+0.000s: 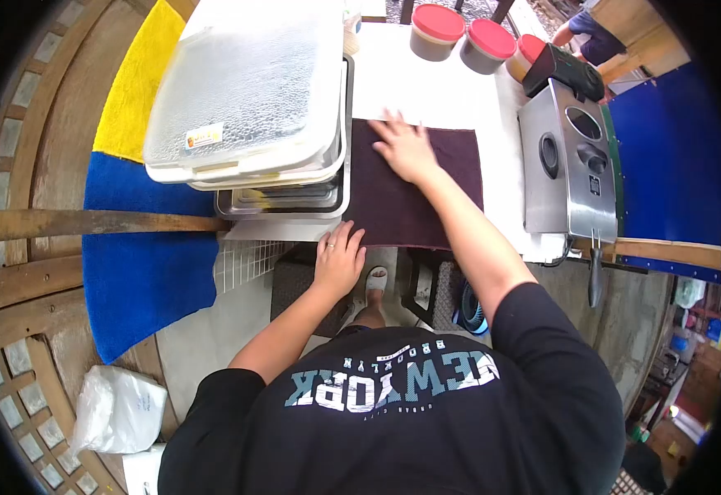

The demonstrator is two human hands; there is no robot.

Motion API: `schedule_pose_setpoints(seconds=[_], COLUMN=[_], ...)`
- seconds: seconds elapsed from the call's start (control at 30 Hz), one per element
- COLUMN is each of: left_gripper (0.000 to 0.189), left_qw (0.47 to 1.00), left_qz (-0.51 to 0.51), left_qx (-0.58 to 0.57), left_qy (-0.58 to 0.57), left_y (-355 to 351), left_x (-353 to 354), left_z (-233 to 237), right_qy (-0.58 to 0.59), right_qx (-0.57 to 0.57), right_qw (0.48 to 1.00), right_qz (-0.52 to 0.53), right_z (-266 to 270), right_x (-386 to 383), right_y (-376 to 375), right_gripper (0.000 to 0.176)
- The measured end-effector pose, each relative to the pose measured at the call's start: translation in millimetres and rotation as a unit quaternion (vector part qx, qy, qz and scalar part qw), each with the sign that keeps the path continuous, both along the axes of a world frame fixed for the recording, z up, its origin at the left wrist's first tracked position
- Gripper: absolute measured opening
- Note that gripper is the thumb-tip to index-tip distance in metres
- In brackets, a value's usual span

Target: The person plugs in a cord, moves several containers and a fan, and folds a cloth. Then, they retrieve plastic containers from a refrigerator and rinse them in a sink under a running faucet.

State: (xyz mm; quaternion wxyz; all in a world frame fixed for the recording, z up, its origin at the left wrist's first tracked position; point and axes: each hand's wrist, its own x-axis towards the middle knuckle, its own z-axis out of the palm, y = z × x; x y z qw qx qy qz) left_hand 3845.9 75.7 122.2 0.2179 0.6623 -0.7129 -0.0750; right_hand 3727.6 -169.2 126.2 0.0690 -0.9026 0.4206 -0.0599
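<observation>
1. I see the cloth (426, 194), dark maroon, spread flat on the white table (426, 82), between the stacked trays and the steel machine.
2. The right hand (406, 148) lies on the cloth's far left part, palm down and flat, fingers spread, gripping nothing.
3. The left hand (340, 260) is also flat with fingers straight. It rests at the table's near edge, fingertips at the cloth's near left corner. There is a ring on one finger, and the hand holds nothing.
4. Just left of the cloth stands a stack of trays (294, 198). The upper ones are white under a clear lid (245, 91); metal ones sit beneath.
5. Right of the cloth is a steel machine (567, 165) with a black part (563, 70) at its far end.
6. At the table's far side stand three tubs (437, 29) with red lids.
7. A knife-like tool (596, 268) hangs below the machine's near end; I can't make out more.
8. On the left lies a blue and yellow mat (146, 247), and a white plastic bag (117, 408) lies near it on the floor.
9. Another person (587, 33) is partly in view at the top right, well apart from the hands.
</observation>
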Motion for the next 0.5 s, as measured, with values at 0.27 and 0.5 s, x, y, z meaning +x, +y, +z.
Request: schedule_pose_setpoints(seconds=[0.27, 0.5], left_gripper=[0.029, 0.033], left_qw=[0.997, 0.998], left_qz=[-0.071, -0.069], left_qx=[-0.015, 0.013], left_qy=[-0.012, -0.006], left_y=[11, 7], left_x=[21, 17], left_z=[-7, -4], right_qy=[0.115, 0.057], right_qx=[0.037, -0.040], right_qw=[0.982, 0.982], right_qz=[-0.148, -0.175], right_z=[-1, -4], right_x=[-148, -152], right_y=[2, 12], right_gripper=[0.053, 0.058])
